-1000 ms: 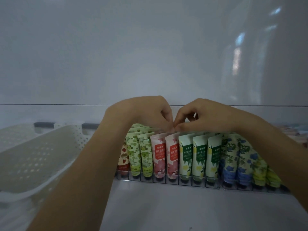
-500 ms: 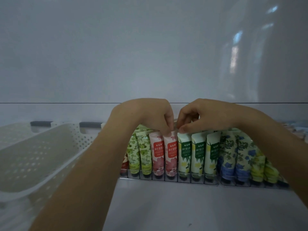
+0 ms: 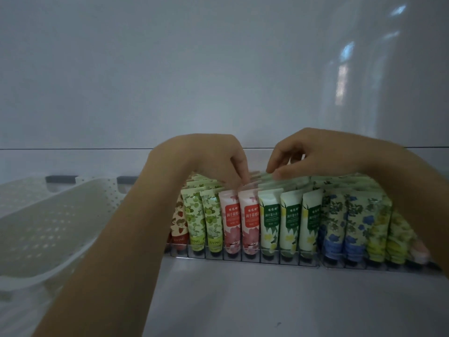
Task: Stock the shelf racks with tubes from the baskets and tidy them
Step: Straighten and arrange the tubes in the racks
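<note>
A clear shelf rack (image 3: 271,260) holds upright rows of tubes: strawberry, green-fruit tubes (image 3: 202,222), pink tubes (image 3: 240,222), white and green tubes (image 3: 290,220), blue floral tubes (image 3: 340,227) and yellow-green ones at the right. My left hand (image 3: 206,160) reaches down over the rack, and its fingertips pinch the top edge of a pink tube in the second pink row. My right hand (image 3: 315,154) is just to its right. Its thumb and forefinger pinch the top of a white and green tube further back. My left forearm hides part of the strawberry tubes.
A white perforated basket (image 3: 60,227) stands tilted on the shelf at the left, with a second one (image 3: 19,190) behind it. A white back wall rises behind the rack. The white shelf surface (image 3: 267,300) stretches in front of the rack.
My hands have drawn apart. The right hand slid right from the pink tubes to the white and green ones, while the left stays on the pink tubes. The view moved closer.
</note>
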